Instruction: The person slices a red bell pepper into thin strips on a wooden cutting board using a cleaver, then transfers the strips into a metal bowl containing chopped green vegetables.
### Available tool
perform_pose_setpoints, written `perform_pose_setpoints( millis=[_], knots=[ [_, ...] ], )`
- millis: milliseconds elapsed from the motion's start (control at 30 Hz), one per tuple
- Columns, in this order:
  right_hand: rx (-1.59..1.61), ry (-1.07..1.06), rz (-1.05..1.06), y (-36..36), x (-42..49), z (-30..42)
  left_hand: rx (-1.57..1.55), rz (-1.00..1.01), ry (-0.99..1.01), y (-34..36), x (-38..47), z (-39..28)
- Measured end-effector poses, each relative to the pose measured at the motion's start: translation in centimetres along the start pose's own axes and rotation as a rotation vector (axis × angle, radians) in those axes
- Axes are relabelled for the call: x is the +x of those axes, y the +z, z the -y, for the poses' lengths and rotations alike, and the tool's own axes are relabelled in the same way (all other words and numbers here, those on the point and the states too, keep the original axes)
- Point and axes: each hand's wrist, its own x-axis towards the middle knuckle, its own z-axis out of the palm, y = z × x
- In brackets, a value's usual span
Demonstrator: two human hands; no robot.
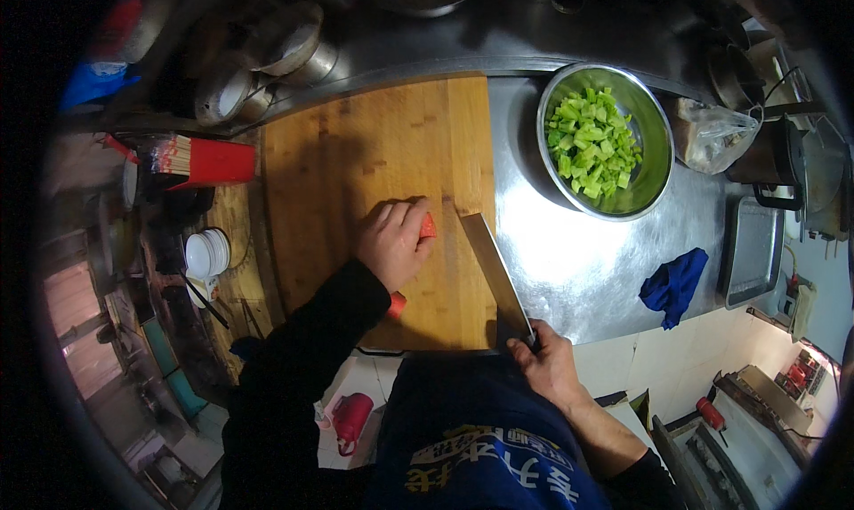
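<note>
My left hand [395, 242] is curled over a red piece of food [428, 226] on the wooden cutting board [413, 136]; most of that piece is hidden under the fingers. A second red piece [397, 305] lies on the board beside my left sleeve, partly covered by it. My right hand [548, 365] grips the handle of a cleaver [495, 270]. Its broad blade slants across the board's right edge, its tip apart from the red piece and to the right of it.
A steel bowl [657, 170] of chopped green vegetable [592, 140] stands on the steel counter [567, 263]. Right of it are a blue cloth [675, 286], a plastic bag [717, 136] and a metal tray [754, 253]. Left are a red chopstick box [223, 163] and stacked white dishes [208, 253].
</note>
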Motion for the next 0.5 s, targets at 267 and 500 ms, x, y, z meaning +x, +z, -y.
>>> perform_pose_setpoints(
  millis=[267,500],
  knots=[
    [-0.03,-0.021,0.006,-0.3,0.2,0.2,0.105,-0.062,-0.104,1.7,-1.0,-0.3],
    [-0.039,-0.071,-0.027,0.0,0.3,0.1,0.209,-0.082,-0.209,1.1,1.7,0.2]
  ],
)
